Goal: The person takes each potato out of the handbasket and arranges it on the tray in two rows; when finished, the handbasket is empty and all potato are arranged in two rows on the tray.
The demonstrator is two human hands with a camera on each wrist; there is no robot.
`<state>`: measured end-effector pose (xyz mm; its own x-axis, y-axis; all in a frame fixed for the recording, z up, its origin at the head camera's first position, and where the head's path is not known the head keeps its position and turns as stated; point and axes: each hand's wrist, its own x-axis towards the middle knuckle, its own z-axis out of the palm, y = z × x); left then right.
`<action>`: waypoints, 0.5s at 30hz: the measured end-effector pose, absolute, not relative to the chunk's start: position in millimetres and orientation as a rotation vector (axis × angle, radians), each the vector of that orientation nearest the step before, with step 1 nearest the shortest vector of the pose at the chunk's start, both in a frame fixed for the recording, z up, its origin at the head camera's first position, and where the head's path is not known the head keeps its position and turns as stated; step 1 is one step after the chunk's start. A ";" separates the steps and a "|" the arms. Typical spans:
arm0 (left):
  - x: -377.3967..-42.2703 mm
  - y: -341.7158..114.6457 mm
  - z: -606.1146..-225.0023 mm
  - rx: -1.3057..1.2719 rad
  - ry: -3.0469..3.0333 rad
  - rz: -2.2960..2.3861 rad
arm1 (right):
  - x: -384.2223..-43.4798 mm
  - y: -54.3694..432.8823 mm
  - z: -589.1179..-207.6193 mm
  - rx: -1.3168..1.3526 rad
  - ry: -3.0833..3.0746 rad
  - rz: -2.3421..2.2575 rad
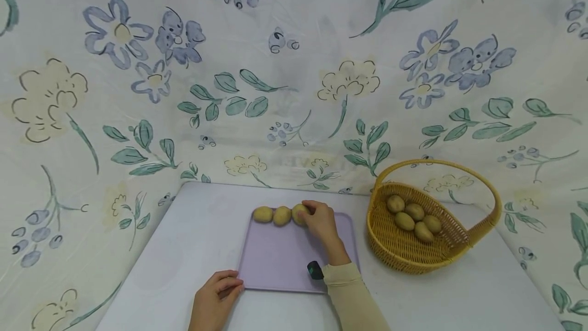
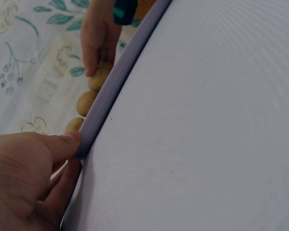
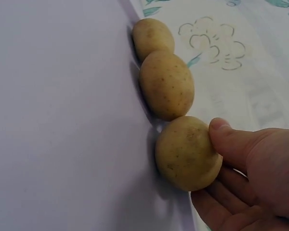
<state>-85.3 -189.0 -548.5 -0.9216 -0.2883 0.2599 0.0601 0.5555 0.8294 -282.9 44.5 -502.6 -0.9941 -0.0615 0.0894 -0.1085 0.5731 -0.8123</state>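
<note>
Lower left of centre in the head view: left hand (image 1: 215, 298) pinches the near left corner of the lilac tray (image 1: 280, 262), thumb on top, fingers below. Along the tray's far edge, mid-frame, a row of three potatoes: left potato (image 1: 263, 214), middle potato (image 1: 282, 216), right potato (image 1: 299, 217). Right hand (image 1: 322, 225) grips the right potato between thumb and fingers. Right side of the frame: wicker basket (image 1: 390, 244) with raised handle, containing five loose potatoes (image 1: 405, 221).
</note>
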 end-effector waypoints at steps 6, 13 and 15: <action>-86.5 -187.7 -548.4 0.165 -2.421 -1.313 | -284.7 48.1 -499.7 0.195 -2.722 1.354; -85.5 -188.9 -548.7 0.180 -2.424 -1.334 | -281.4 55.0 -483.0 0.256 -2.669 1.377; -85.5 -189.5 -548.8 0.179 -2.430 -1.334 | -280.1 56.2 -476.1 0.258 -2.656 1.399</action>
<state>-85.5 -189.5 -548.8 -0.9264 -0.2798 0.2519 0.0623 0.5460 0.8355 -280.1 56.2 -476.1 -0.9771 -0.0912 0.1922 -0.2101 0.5560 -0.8042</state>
